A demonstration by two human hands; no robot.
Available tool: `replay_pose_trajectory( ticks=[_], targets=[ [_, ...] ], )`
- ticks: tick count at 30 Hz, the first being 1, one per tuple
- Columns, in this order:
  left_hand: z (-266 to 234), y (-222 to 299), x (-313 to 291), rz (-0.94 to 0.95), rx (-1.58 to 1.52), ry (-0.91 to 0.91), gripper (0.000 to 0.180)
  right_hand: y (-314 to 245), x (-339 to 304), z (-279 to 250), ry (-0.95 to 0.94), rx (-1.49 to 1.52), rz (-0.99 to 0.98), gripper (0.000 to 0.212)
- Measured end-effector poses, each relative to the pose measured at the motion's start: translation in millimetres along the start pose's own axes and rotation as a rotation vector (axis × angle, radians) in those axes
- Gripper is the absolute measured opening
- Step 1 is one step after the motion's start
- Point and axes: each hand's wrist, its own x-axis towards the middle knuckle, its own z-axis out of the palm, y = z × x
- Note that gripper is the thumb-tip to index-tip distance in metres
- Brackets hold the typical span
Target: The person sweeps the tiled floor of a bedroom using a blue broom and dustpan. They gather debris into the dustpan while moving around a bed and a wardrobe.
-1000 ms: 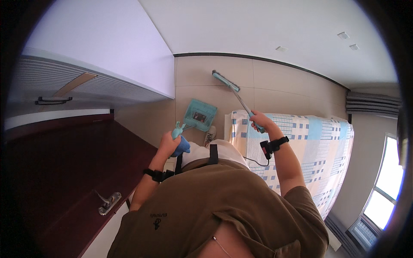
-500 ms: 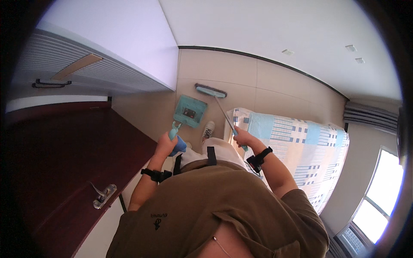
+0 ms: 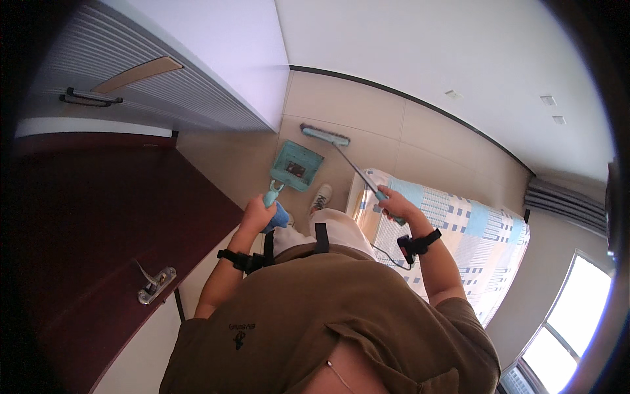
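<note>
My left hand (image 3: 260,213) is closed around the handle of a teal dustpan (image 3: 308,157), whose pan rests on the tiled floor ahead of me. A blue cloth-like item (image 3: 280,217) shows beside that hand; whether the hand holds it too, I cannot tell. My right hand (image 3: 398,202) grips the upper end of the handle of a broom (image 3: 326,136). The teal broom head with dark bristles lies on the floor just beyond the pan, a small gap apart from it. One white shoe (image 3: 321,196) of mine stands right of the pan.
A bed with a checked cover (image 3: 453,217) lies to the right. On the left are a dark red door (image 3: 98,217) with a metal handle (image 3: 156,285) and a ribbed grey cabinet (image 3: 164,98). A white wall (image 3: 426,46) with a black skirting runs along the far side.
My right hand has moved right and slightly up with the broom handle, which leans more to the right now. The view has shifted a little; the dustpan stays in my left hand.
</note>
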Motion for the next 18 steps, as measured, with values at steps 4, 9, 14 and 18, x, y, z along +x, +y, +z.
replay_pose_trajectory(
  ticks=[4, 9, 14, 18],
  targets=[
    [-7.9, 12.3, -13.9, -0.020, 0.062, 0.045, 0.029, -3.4, 59.8, -14.7, -0.006, -0.014, -0.040, 0.058],
    [-1.3, -2.8, -24.8, -0.067, -0.007, 0.044, 0.029, -19.8, 100.4, 5.1, 0.102, -0.087, -0.128, 0.053],
    [1.3, -1.6, -24.2, -0.047, -0.019, 0.022, 0.028, -1.4, 98.9, 36.0, 0.059, -0.323, -0.044, 0.056],
    [-2.0, 5.9, -22.1, -0.042, 0.011, 0.006, 0.027, 16.0, 51.0, 46.4, -0.079, -0.362, 0.031, 0.061]
  ],
)
